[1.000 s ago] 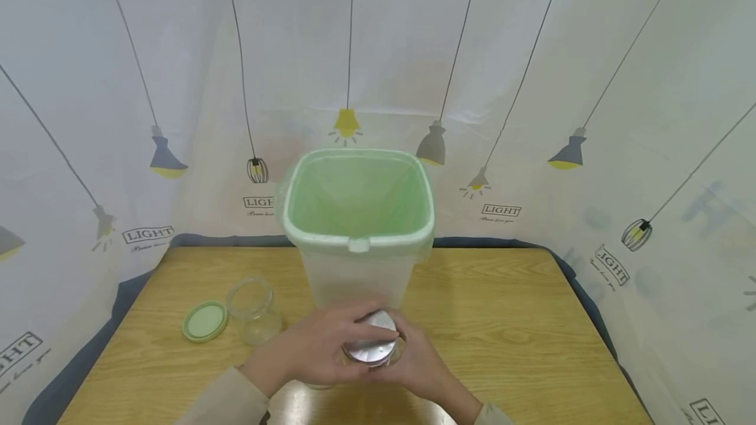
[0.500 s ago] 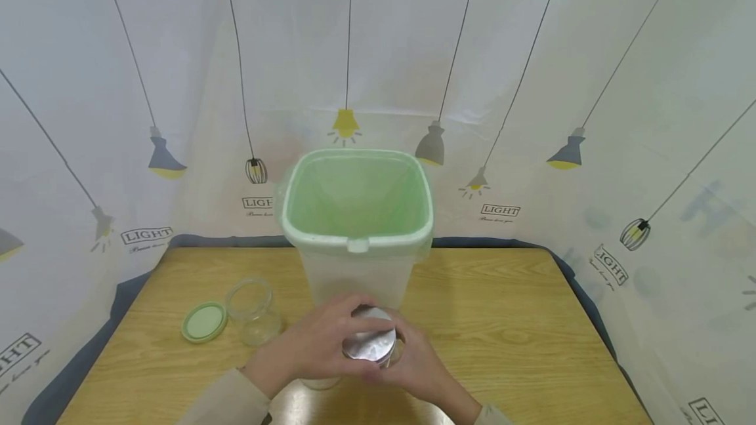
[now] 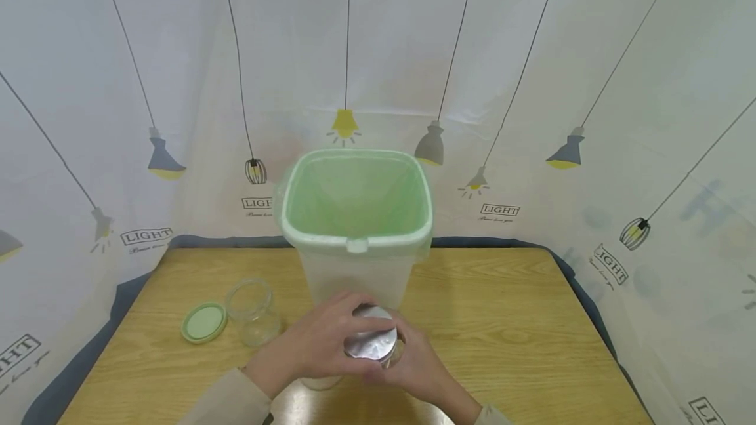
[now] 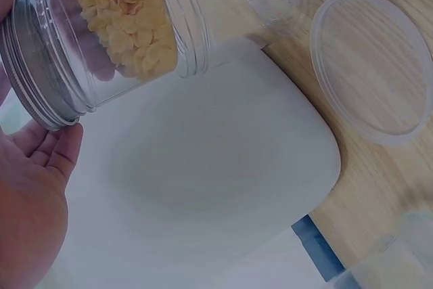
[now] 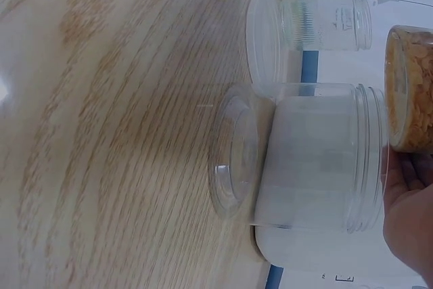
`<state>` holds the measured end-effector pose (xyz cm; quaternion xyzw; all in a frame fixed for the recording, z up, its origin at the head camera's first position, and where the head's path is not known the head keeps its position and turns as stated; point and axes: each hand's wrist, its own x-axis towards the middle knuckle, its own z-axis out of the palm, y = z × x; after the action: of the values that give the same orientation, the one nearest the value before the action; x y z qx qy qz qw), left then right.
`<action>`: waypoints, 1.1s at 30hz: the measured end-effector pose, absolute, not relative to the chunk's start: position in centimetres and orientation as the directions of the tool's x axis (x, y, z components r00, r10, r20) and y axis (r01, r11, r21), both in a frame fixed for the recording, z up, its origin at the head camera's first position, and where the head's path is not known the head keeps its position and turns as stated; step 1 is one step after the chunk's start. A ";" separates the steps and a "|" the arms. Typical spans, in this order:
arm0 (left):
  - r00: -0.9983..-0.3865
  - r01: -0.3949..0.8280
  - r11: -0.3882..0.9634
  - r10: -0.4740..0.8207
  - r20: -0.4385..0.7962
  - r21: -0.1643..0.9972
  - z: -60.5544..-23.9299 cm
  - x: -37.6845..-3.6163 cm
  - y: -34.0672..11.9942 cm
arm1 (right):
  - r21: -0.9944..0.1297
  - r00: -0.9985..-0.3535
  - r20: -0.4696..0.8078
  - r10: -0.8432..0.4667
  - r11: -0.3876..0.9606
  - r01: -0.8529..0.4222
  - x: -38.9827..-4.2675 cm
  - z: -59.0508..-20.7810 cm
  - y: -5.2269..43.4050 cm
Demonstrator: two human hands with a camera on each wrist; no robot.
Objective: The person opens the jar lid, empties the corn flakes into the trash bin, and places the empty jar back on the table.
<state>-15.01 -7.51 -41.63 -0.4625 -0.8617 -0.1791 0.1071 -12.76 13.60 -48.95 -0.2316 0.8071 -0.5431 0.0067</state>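
Observation:
A clear jar of yellow flakes (image 4: 132,21) with a silver metal lid (image 3: 371,343) is held above the table between both hands. My left hand (image 3: 327,340) grips the lid, its fingers round the rim in the left wrist view. My right hand (image 3: 419,363) holds the jar's clear body; some of its fingers show through the wall. Under the hands an uncovered, empty clear jar (image 5: 311,160) stands on the table, mostly hidden by my left hand in the head view.
A tall white bin (image 3: 354,274) with a green rim stands behind the hands. To the left are a glass jar (image 3: 260,326) without a lid and a round green lid (image 3: 204,322). A clear round lid (image 4: 375,65) lies flat on the wooden table (image 3: 502,326).
Both hands keep hold of the lidded jar and shift only slightly. A little more of the clear jar beneath shows in the head view. The other things stay in place.

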 end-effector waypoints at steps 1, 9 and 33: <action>-0.549 0.836 0.507 0.759 0.352 0.210 -41.6 -15.0 -7.5 | -0.876 -0.890 0.246 -0.384 0.305 -0.374 -12.8 -49.0 13.6; -0.543 0.839 0.500 0.753 0.372 0.212 -40.7 -15.1 -7.4 | -0.902 -0.918 0.189 -0.348 0.309 -0.302 -12.4 -48.7 13.6; -0.582 0.813 0.484 0.682 0.444 0.322 -37.8 -15.3 -8.7 | -0.889 -0.932 0.181 -0.313 0.352 -0.291 -12.7 -48.0 15.3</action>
<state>-15.30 -8.74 -37.84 -0.4389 -0.8518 -0.2553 0.1288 -12.74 15.29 -47.99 -0.1839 0.8222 -0.5385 0.0102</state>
